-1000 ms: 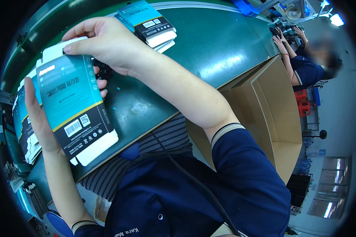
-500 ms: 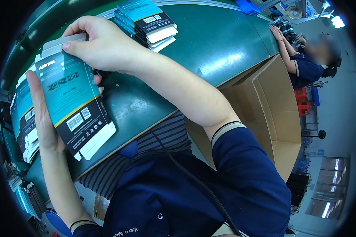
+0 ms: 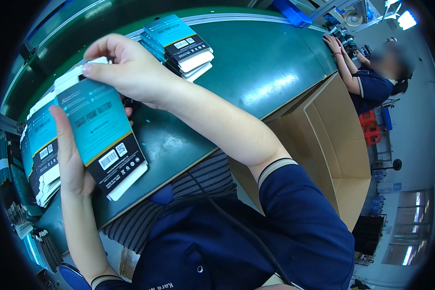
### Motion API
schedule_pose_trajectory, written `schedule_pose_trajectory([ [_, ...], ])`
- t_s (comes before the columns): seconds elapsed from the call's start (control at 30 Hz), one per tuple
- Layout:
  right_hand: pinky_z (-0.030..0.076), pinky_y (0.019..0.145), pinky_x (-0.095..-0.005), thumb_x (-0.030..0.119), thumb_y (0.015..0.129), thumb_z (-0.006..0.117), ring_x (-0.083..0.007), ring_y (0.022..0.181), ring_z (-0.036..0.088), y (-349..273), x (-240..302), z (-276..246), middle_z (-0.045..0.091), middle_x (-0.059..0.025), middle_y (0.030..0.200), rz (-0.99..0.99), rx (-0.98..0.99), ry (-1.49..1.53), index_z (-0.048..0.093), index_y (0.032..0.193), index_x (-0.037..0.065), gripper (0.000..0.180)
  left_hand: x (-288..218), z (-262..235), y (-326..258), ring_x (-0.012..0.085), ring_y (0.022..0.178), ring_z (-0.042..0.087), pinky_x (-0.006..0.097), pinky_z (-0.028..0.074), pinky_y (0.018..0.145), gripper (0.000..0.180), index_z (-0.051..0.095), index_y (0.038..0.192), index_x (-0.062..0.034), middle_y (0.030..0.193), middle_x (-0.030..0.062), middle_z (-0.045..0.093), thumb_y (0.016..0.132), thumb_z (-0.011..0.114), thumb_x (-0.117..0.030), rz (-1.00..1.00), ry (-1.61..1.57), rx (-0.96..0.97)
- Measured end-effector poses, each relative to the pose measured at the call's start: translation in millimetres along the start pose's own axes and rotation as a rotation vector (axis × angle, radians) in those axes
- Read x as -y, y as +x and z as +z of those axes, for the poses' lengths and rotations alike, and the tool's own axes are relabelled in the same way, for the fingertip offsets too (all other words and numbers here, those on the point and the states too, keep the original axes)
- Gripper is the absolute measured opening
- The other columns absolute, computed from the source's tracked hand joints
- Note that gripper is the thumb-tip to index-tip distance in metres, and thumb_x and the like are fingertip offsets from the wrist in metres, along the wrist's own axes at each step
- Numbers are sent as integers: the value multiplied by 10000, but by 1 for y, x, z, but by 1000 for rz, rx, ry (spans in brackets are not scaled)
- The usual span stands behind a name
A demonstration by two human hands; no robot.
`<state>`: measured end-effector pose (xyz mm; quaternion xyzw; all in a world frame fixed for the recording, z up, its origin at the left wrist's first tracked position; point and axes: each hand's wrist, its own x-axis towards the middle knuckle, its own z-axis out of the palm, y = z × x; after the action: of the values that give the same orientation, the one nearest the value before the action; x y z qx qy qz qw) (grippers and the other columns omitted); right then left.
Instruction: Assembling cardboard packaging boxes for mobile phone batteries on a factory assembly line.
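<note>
A teal and black packaging box (image 3: 99,121) with a gold stripe, a barcode and white end flaps is held tilted above the table's left part. My left hand (image 3: 75,166) wraps round it, thumb along the left edge and fingertips showing at the right edge. At the upper end, my right hand (image 3: 128,70) pinches the white top flap (image 3: 72,79) between thumb and fingers. The lower white flap sticks out at the near end. Beside my left hand lies a pile of similar flat boxes (image 3: 41,140). Behind my right forearm stands a stack of finished-looking boxes (image 3: 179,38).
A green table (image 3: 246,63) spreads before me. Right of it stands a large open cardboard carton (image 3: 324,125). A blue bin (image 3: 292,13) sits at the far edge. Another person (image 3: 372,89) works at the far right. Red crates (image 3: 370,128) stand behind the carton.
The white top flap has been bent over at the box's upper end, with my right hand still on it. Box and hands appear slightly lower and further right as the whole view shifts.
</note>
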<state>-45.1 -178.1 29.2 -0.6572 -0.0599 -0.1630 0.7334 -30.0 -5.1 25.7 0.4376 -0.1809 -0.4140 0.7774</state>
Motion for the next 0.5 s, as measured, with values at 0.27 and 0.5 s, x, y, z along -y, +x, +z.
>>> schedule_pose_trajectory([
  [0.27,513,698,-279,581,906,529,-151,720,645,-3,-13,8,683,-121,740,172,349,-359,708,768,-39,660,-22,-36,11,293,1130,594,394,542,893,682,370,1375,-40,1251,187,561,952,386,-575,323,-66,-236],
  [0.5,509,717,-281,505,966,467,-140,719,639,-4,-9,5,700,-101,785,195,399,-351,713,833,-34,607,-14,-34,13,266,1072,629,385,581,811,598,403,1351,-33,1256,188,560,981,392,-503,378,73,-469],
])
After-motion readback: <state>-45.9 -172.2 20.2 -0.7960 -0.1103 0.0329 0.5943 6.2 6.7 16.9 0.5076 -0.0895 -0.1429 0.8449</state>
